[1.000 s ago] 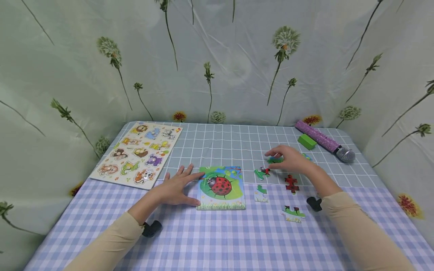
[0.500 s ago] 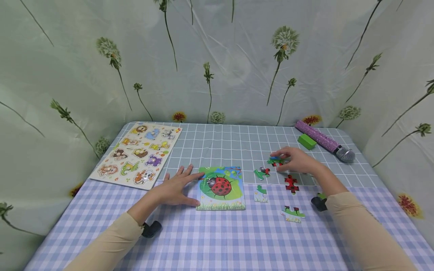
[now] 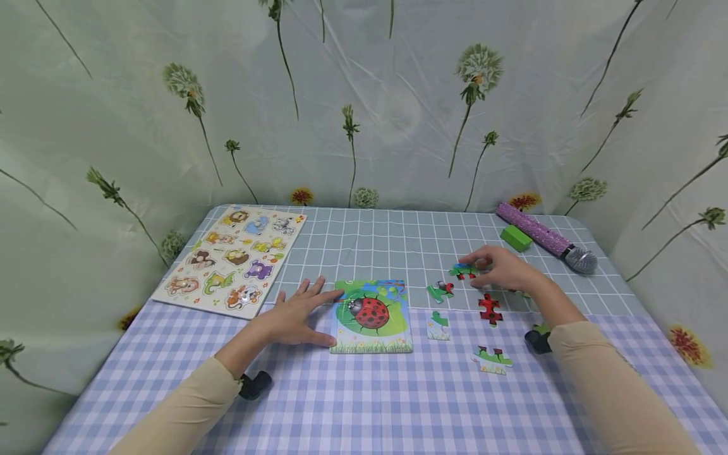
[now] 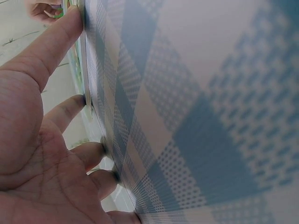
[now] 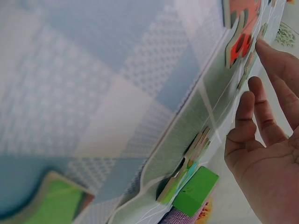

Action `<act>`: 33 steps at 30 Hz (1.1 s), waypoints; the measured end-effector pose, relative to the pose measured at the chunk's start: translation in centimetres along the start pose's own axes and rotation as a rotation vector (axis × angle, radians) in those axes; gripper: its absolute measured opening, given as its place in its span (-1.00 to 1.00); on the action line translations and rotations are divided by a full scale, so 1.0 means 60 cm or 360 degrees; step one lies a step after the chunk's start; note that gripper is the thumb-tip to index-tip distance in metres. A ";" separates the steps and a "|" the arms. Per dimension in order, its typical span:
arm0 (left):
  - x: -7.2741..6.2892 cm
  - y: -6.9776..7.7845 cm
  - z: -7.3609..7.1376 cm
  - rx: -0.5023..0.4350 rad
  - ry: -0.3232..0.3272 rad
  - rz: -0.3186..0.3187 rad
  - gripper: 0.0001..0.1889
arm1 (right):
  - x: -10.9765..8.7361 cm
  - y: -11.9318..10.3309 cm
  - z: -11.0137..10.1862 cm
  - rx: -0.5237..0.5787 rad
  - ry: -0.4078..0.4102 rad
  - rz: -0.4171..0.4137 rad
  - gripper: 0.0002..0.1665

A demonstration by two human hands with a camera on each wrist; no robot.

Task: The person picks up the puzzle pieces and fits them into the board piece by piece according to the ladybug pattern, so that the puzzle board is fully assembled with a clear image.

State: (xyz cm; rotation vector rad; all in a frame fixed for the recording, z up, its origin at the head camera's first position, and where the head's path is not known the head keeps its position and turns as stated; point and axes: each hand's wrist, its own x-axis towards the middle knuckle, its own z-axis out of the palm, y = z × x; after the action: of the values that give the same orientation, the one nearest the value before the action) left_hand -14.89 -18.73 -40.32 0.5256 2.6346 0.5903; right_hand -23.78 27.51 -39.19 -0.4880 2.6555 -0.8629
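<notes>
My left hand [image 3: 296, 316] lies spread at the left side of a ladybug puzzle board [image 3: 372, 322]. Its thumb and forefinger touch the board's edge, and the left wrist view shows its fingertips on the cloth and edge. My right hand [image 3: 503, 268] is over a blue-green puzzle piece with red parts [image 3: 463, 272], fingers bent and thumb apart; the hand covers part of the piece. Nearby lie a green-and-red piece [image 3: 439, 291], a red piece [image 3: 490, 310], a grass-edged corner piece [image 3: 438, 327] and a piece with two dark feet [image 3: 492, 360].
An animal peg puzzle board [image 3: 230, 260] lies at the back left. At the back right are a green block [image 3: 515, 238] and a purple glitter microphone [image 3: 537, 230]. Another green piece [image 5: 58, 203] lies under the right forearm. A flowered curtain [image 3: 364, 114] hangs behind the table.
My right hand has moved slightly right, away from the green-and-red piece, uncovering more of the blue-green piece. The left hand stays in place on the board's edge.
</notes>
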 end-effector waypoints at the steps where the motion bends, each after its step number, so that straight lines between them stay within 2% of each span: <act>1: 0.000 0.000 0.000 -0.0001 -0.0001 0.0001 0.05 | 0.001 0.001 -0.001 -0.0012 0.0009 0.0001 -0.39; 14: 0.000 0.005 -0.001 -0.0002 -0.0002 -0.0001 0.05 | 0.009 0.007 -0.006 -0.0045 -0.0004 0.0065 -0.39; 25: 0.002 0.012 -0.004 0.0128 0.0007 -0.0051 0.06 | 0.016 0.010 -0.003 -0.0029 -0.0045 0.0070 -0.48; 33: 0.000 0.017 -0.007 0.0157 0.0024 -0.0056 0.08 | 0.016 0.008 -0.003 -0.0070 -0.0024 0.0071 -0.50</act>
State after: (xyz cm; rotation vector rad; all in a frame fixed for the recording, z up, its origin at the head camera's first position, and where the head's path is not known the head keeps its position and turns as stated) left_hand -14.81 -17.97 -39.48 0.5046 2.6920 0.4570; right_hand -24.83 27.60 -39.52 -0.4423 2.6659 -0.7865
